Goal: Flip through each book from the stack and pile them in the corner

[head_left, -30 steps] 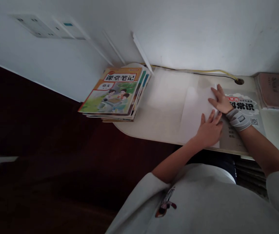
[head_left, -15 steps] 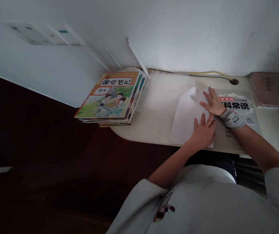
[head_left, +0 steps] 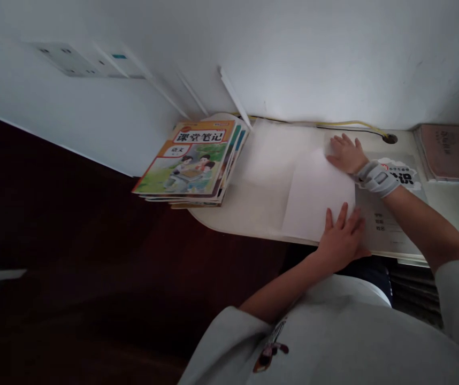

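Observation:
A white folded sheet of paper point(head_left: 313, 195) lies on the pale desk point(head_left: 237, 208), partly over a grey book with black characters point(head_left: 394, 214). My left hand point(head_left: 342, 240) lies flat with fingers spread on the sheet's near right corner. My right hand point(head_left: 345, 153), its wrist wrapped in a grey band, presses flat on the sheet's far right corner, fingers stretched toward the wall. Neither hand holds anything.
A stack of colourful schoolbooks point(head_left: 191, 163) overhangs the desk's left end. A pinkish book point(head_left: 452, 152) lies at the far right. A yellow cable point(head_left: 350, 124) runs along the white wall to a hole in the desk. Dark floor lies to the left.
My right hand has slid away from me along the sheet's right edge to its far corner. My left hand has moved nearer to the desk's front edge. The raised fold now lies flat.

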### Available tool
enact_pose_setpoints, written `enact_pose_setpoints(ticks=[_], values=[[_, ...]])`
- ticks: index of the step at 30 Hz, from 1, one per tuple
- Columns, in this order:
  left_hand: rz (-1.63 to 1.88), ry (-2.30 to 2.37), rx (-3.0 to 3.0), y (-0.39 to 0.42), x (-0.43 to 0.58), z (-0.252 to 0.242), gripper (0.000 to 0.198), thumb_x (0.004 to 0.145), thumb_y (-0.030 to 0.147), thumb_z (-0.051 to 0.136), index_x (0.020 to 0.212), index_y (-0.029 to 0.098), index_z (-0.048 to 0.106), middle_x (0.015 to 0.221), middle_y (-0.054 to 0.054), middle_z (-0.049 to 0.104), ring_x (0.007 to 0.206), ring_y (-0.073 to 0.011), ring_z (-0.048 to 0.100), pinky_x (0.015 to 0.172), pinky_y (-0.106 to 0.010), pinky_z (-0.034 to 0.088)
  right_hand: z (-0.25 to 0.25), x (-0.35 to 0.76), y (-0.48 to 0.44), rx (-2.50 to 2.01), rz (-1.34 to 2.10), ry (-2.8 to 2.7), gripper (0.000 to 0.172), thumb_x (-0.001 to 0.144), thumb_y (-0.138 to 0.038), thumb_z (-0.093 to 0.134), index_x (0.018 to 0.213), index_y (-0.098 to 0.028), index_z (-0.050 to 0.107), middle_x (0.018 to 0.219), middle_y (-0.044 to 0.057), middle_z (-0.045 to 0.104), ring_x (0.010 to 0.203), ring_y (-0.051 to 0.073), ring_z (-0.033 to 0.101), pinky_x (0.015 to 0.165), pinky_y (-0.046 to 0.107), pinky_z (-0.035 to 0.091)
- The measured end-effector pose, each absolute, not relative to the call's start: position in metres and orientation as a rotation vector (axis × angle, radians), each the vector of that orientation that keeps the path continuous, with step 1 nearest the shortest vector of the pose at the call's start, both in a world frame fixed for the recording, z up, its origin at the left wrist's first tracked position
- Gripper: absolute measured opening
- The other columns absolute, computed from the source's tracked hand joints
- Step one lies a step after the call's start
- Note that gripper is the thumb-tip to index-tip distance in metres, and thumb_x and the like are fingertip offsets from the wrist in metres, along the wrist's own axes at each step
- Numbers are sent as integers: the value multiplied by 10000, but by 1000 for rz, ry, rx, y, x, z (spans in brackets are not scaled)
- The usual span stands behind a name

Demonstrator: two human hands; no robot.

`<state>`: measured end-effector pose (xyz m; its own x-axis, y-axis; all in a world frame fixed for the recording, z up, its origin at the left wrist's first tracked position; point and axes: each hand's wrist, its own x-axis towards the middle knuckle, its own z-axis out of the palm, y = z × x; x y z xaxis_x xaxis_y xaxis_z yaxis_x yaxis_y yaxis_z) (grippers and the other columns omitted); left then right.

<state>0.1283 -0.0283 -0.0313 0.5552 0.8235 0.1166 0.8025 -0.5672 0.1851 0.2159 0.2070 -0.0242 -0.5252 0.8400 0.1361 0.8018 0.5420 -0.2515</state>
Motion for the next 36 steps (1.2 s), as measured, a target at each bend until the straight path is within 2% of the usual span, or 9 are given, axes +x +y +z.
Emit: enact_pose_setpoints(ticks=[2, 5, 10, 16, 19, 23, 25, 32, 36], values=[[271, 1410, 2732, -28, 128, -31, 682, 864, 611, 439, 1365, 149, 462, 1531, -179, 286, 1420, -411, 164, 1052, -700, 216, -14, 196, 211, -1382, 165, -2654, 588, 912, -486, 332, 1370, -136, 449, 1428, 177, 456, 1374, 398, 284, 1062, 719, 123], [255, 1401, 2787, -28, 127, -29, 670, 862, 605, 456, 1355, 152, 473, 1513, -163, 331, 1415, -392, 199, 1057, -681, 240, -6, 177, 208, -1396, 133, -2720, 505, 947, -429, 271, 1243, -136, 557, 1306, 189, 563, 1270, 365, 438, 1046, 714, 154], [257, 1386, 2800, -30, 127, -29, 648, 859, 601, 467, 1331, 160, 503, 1495, -159, 365, 1393, -399, 255, 1049, -649, 293, -11, 177, 199, -1308, 156, -2850, 479, 950, -428, 317, 1249, -128, 541, 1347, 188, 528, 1262, 337, 452, 1054, 658, 206], [323, 1413, 2799, -33, 129, -36, 664, 864, 642, 401, 1305, 162, 529, 1479, -138, 399, 1374, -412, 291, 1044, -604, 332, -19, 175, 198, -1094, 183, -3036, 519, 953, -403, 312, 1362, -114, 451, 1461, 204, 401, 1325, 333, 396, 1067, 626, 219], [341, 1426, 2809, -35, 129, -39, 694, 862, 665, 361, 1286, 148, 546, 1478, -141, 402, 1371, -409, 300, 1049, -604, 330, -19, 184, 203, -1116, 160, -2869, 558, 960, -450, 265, 1359, -117, 469, 1497, 187, 351, 1372, 318, 335, 1089, 587, 235], [339, 1463, 2818, -36, 127, -41, 682, 859, 654, 384, 1278, 146, 557, 1490, -156, 381, 1380, -398, 293, 1055, -607, 320, -30, 220, 211, -1270, 219, -2395, 745, 931, -598, 98, 1337, -131, 513, 1380, 171, 509, 1297, 263, 452, 1084, 446, 345], [352, 1465, 2822, -37, 127, -41, 677, 863, 647, 385, 1284, 145, 553, 1491, -158, 378, 1375, -398, 306, 1055, -607, 320, -38, 238, 209, -1302, 292, -2325, 820, 900, -660, 82, 1352, -113, 494, 1356, 176, 532, 1285, 264, 468, 1077, 436, 365], [318, 1498, 2801, -41, 122, -45, 729, 836, 671, 411, 1334, 145, 500, 1500, -158, 363, 1381, -406, 290, 1069, -618, 293, -40, 241, 193, -1361, 294, -2615, 824, 897, -653, 169, 1475, -73, 266, 1542, 200, 233, 1424, 314, 228, 1120, 570, 206], [263, 1548, 2753, -50, 123, -52, 750, 846, 632, 449, 1412, 143, 395, 1484, -174, 383, 1374, -380, 321, 1075, -606, 288, -40, 227, 190, -1493, 232, -2721, 836, 883, -671, 209, 1470, -81, 284, 1558, 182, 201, 1440, 343, 147, 1138, 579, 138]])
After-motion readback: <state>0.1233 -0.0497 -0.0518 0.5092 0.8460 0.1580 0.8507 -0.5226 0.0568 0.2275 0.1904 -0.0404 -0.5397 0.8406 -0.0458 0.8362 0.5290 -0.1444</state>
